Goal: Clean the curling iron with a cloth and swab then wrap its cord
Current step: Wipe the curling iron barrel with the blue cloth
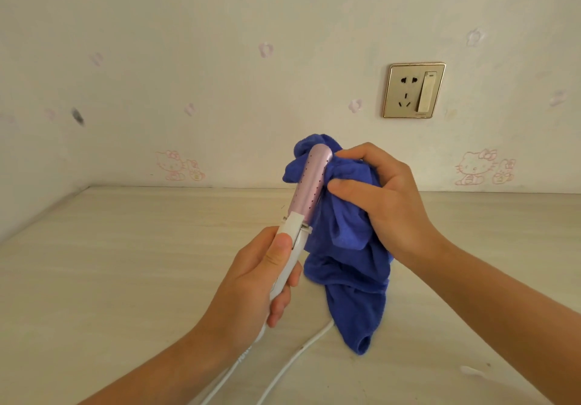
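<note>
Iron (309,181) held tilted above the desk (125,263), pink barrel up. Left hand (257,282) grips the white handle, thumb on the clamp lever. Right hand (380,203) bunches the cloth (349,266) against the barrel's right side. Best to turn the barrel inside the cloth, handle held steady. Cord (295,360) trails loose on the desk under the cloth's hanging tail; may tangle. Wall socket (413,90) behind. No swab in view.

No legible text; small mark on wall socket (413,90) too blurred.
</note>
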Tool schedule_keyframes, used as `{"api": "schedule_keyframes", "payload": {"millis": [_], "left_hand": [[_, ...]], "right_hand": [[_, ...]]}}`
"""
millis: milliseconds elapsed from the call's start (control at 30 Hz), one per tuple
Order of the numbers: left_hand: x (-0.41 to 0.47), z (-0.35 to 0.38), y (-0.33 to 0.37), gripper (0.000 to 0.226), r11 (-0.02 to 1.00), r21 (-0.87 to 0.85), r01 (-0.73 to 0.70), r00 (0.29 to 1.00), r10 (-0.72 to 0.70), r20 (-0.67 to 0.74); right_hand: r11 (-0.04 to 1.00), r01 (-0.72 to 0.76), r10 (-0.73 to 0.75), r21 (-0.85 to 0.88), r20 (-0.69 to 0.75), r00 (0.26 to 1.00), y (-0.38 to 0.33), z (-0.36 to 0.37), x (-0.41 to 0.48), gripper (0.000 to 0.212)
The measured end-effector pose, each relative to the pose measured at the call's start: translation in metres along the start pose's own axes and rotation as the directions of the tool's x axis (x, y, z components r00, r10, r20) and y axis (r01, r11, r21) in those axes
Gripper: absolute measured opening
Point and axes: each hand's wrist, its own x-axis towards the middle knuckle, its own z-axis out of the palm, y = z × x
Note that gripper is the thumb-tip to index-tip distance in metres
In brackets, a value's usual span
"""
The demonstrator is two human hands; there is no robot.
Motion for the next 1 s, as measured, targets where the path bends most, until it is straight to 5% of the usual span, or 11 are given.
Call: {"api": "schedule_keyframes", "payload": {"millis": [200, 500, 767, 1000], "left_hand": [[0.0, -0.003, 0.002, 0.035, 0.996, 0.074, -0.044, 0.996, 0.05, -0.078], [-0.002, 0.002, 0.001, 0.046, 0.999, 0.017, 0.032, 0.999, -0.032, 0.002], [0.004, -0.008, 0.007, 0.033, 1.0, 0.017, 0.012, 0.998, -0.011, -0.054], [0.002, -0.001, 0.001, 0.034, 1.0, 0.019, 0.014, 0.999, -0.014, -0.036]], "right_hand": [[0.995, -0.09, 0.078, 0.051, 0.212, 0.974, 0.006, 0.014, -0.011, 0.02], [0.998, -0.027, 0.027, 0.055, 0.0, 1.0, 0.003, -0.008, 0.005, 0.036], [0.974, -0.198, 0.164, 0.111, 0.261, 0.951, 0.012, 0.008, -0.007, 0.043], [0.988, -0.144, 0.132, 0.055, 0.171, 0.976, 0.01, -0.001, 0.0, 0.038]]}}
